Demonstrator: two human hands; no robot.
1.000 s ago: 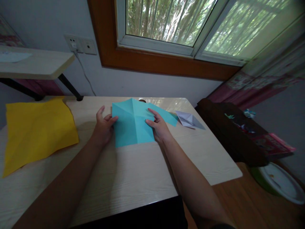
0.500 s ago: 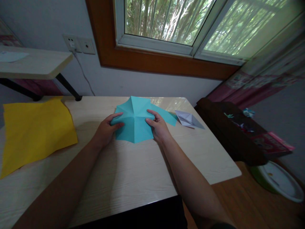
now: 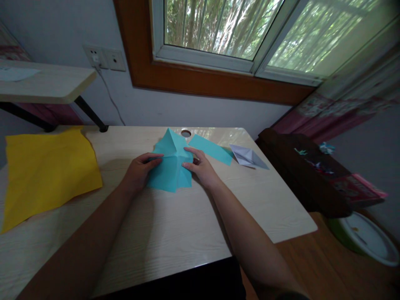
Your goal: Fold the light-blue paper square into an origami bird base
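A turquoise sheet of paper (image 3: pixel 165 173), creased through its centre, is held between my hands above the table. My left hand (image 3: pixel 139 171) pinches its left side along a fold, thumb and index finger close together. On the right side, my right hand (image 3: pixel 201 167) grips the paper with the index finger above and the thumb below. The paper's sides are partly folded in, and its top rises to a point. Behind my right hand lies a turquoise paper strip (image 3: pixel 212 149). Beside the strip sits a folded white paper boat (image 3: pixel 248 156).
A large yellow sheet (image 3: pixel 51 175) covers the left of the wooden table (image 3: pixel 181 229). A raised shelf (image 3: pixel 62 83) on black legs stands at the back left. A round cable hole (image 3: pixel 186 133) is near the back edge. Right of the table are dark brown furniture (image 3: pixel 300 175) and a white-rimmed tub (image 3: pixel 371 237).
My right hand has moved left, drawing the turquoise paper's sides inward, so the sheet is narrower and more folded. The table's cable hole and more of the strip now show.
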